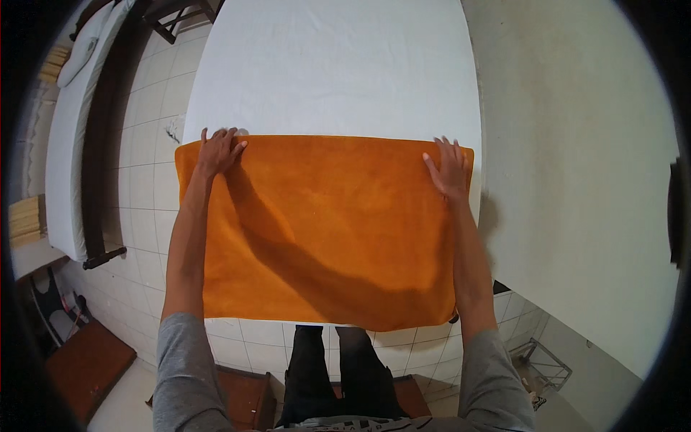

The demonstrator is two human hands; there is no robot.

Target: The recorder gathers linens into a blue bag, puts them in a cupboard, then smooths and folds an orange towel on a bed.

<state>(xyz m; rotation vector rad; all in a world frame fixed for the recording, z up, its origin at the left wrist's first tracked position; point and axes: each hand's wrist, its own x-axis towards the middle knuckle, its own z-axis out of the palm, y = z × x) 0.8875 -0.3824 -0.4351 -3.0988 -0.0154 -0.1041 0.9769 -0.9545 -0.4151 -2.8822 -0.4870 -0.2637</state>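
An orange towel-like cloth (345,216) lies spread nearly flat over the near end of a white-covered surface (340,65). Palm down near the cloth's far left corner rests my left hand (220,152), fingertips reaching the far edge. My right hand (450,170) lies on it by the far right corner, fingers spread. Neither hand has anything in its grip. The cloth's near edge hangs level with my legs (340,367), and a curved shadow crosses its middle. My right forearm hides part of its right edge.
A pale wall (567,162) runs along the right side. To the left, past the tiled floor (143,186), stands a dark-framed bed (70,178) with white bedding. Brown wooden furniture (245,397) is behind me. A metal-framed stand (542,364) sits at lower right.
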